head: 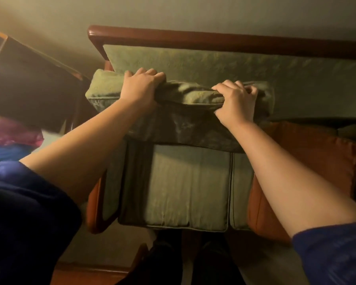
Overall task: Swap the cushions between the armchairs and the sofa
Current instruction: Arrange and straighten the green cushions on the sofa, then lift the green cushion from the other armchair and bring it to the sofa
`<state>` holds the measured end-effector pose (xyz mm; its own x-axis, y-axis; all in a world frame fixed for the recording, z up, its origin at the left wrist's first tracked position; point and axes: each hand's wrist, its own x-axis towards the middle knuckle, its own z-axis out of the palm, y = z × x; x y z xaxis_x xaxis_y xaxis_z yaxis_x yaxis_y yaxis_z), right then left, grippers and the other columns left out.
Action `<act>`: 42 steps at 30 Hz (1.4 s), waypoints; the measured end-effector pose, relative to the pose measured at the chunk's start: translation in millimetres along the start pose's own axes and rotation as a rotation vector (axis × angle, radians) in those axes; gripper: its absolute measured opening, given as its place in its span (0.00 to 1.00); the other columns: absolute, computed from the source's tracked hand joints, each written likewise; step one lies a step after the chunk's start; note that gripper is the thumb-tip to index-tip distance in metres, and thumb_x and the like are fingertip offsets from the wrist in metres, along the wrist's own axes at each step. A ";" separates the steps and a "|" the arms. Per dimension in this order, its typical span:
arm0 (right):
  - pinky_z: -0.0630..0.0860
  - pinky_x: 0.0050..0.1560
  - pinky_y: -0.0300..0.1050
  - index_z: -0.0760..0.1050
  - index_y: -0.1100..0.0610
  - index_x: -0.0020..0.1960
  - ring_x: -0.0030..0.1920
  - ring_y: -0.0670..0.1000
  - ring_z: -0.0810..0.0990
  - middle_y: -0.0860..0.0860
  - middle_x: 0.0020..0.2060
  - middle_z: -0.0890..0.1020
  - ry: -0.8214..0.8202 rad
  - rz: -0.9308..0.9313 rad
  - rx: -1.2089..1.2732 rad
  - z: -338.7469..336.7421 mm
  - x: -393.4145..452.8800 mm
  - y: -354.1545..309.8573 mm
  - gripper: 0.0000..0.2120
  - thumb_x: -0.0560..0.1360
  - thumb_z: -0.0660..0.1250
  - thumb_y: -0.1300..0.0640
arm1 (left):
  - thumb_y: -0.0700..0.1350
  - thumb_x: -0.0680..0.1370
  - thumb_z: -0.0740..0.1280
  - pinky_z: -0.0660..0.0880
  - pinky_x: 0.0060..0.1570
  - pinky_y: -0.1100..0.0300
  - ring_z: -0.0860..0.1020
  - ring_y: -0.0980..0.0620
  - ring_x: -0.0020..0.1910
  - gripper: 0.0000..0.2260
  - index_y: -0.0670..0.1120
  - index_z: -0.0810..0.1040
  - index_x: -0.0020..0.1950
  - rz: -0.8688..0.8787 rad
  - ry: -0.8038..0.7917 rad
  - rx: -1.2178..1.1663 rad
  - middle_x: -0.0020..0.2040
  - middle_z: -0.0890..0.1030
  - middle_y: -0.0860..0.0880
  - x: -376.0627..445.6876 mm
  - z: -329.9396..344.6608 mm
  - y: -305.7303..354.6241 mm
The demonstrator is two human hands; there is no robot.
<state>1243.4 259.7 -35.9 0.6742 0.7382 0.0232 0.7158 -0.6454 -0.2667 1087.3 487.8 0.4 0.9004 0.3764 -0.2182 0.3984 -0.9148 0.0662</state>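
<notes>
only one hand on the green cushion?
No, both the left hand and the right hand grip the top edge of the green cushion.

Domestic living room: wooden-framed sofa (214,39) with green cushions (185,186) against plain wall (173,11), orange cushion (308,153), dim warm lighting

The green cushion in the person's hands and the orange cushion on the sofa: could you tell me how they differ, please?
The green cushion is held up on edge above the seat, gripped along its top by the left hand and the right hand; the orange cushion lies on the seat, untouched. The green cushion's fabric is bunched where the fingers squeeze it; the orange cushion looks smooth. Both are soft, squarish and have piped or stitched edges.
</notes>
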 end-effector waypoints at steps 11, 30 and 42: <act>0.39 0.76 0.71 0.64 0.42 0.76 0.80 0.56 0.56 0.48 0.78 0.64 -0.056 0.105 -0.107 45.8 46.3 26.4 0.40 0.67 0.74 0.38 | 0.72 0.64 0.70 0.45 0.76 0.34 0.57 0.41 0.78 0.50 0.51 0.57 0.79 -0.033 0.073 0.007 0.77 0.65 0.46 51.5 58.7 -13.5; 0.80 0.52 0.41 0.72 0.43 0.70 0.58 0.43 0.79 0.42 0.60 0.80 -0.258 0.384 0.418 -177.9 -286.1 134.6 0.23 0.77 0.73 0.52 | 0.47 0.75 0.72 0.76 0.48 0.59 0.81 0.51 0.48 0.18 0.48 0.79 0.64 0.013 -0.346 -0.723 0.50 0.82 0.52 -125.3 -32.6 303.1; 0.77 0.38 0.39 0.81 0.49 0.58 0.39 0.40 0.81 0.39 0.41 0.82 0.134 0.679 0.501 -300.7 -523.7 350.7 0.10 0.77 0.70 0.53 | 0.49 0.76 0.72 0.73 0.40 0.61 0.80 0.53 0.45 0.10 0.51 0.80 0.56 0.375 -0.321 -0.591 0.48 0.81 0.54 -168.5 -66.9 657.1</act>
<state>1196.0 -412.2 148.1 0.9663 0.1727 -0.1908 0.0047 -0.7529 -0.6581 1209.1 -166.9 145.8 0.9348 -0.0869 -0.3444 0.1851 -0.7083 0.6812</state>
